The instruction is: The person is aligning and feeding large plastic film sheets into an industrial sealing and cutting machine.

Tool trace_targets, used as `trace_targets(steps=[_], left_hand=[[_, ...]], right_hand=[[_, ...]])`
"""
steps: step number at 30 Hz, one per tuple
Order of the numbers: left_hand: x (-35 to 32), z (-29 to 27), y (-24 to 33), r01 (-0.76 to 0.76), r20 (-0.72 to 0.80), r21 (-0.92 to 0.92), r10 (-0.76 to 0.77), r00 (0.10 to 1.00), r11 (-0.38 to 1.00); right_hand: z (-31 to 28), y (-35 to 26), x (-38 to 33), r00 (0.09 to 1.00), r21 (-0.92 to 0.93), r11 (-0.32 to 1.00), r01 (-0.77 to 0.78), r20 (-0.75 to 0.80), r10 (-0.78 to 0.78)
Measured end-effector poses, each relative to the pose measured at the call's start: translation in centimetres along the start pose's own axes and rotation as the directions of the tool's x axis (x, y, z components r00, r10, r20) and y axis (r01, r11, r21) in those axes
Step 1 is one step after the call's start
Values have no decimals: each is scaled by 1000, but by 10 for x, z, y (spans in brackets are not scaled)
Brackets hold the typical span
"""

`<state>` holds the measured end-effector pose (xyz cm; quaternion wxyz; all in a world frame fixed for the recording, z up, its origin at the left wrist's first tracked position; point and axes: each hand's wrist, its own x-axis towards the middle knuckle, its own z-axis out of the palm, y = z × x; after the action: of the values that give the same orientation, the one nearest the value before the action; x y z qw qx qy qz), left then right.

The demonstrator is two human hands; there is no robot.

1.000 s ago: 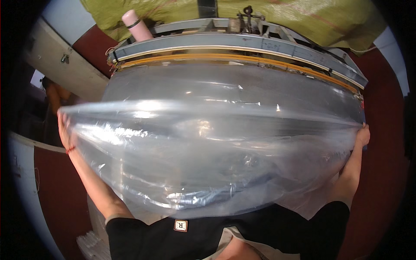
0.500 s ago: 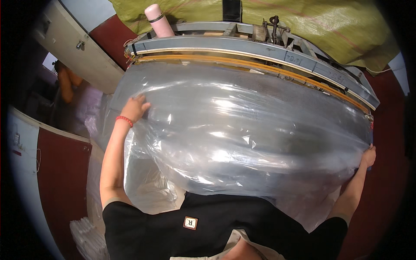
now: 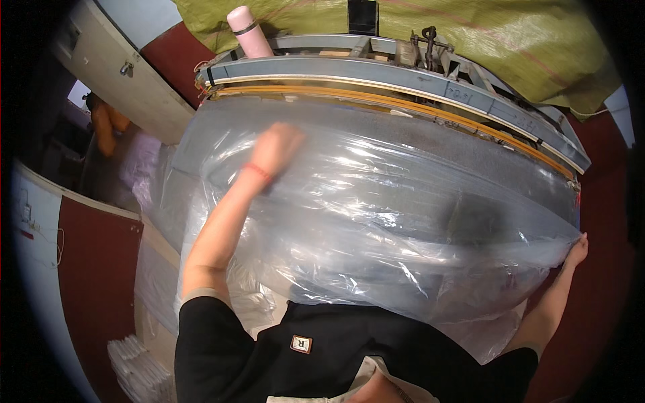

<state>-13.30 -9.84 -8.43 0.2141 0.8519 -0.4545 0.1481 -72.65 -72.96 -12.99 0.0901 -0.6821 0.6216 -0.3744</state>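
A large transparent plastic sheet (image 3: 376,201), wrinkled and shiny, spreads over a grey work surface (image 3: 316,114) and hangs down toward my body. My left hand (image 3: 279,144), with a red beaded bracelet at the wrist, is over the left half of the sheet near the far side; motion smears its fingers. At the far right, the fingers of my right hand (image 3: 578,250) pinch the sheet's edge, pulling folds toward that corner.
Behind the surface runs a long grey metal bar (image 3: 322,70) with an orange strip (image 3: 376,95). A pink bottle (image 3: 248,33) stands behind its left end. A yellow-green woven tarp (image 3: 484,40) hangs beyond. Stacked plastic bags (image 3: 138,369) lie at lower left, below a door (image 3: 127,70).
My left hand has swept right and slightly away from me over the sheet. My right hand keeps its hold at the right edge, shifted slightly. The sheet's folds have spread differently.
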Motion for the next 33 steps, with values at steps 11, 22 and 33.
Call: trace_targets(steps=[11,22,33], left_hand=[[12,15,8,191,-142,-257,-233,962,947],[48,7,-36,335,-162,-840,-787,595,426],[70,62,-166,169,-328,-816,-683,653,553]], right_hand=[[-105,-2,-17,984,783,603,-151,63,166],[5,-140,-18,966,220,975,14,-254,43],[150,-178,-9,982,608,786,111,-187,6]])
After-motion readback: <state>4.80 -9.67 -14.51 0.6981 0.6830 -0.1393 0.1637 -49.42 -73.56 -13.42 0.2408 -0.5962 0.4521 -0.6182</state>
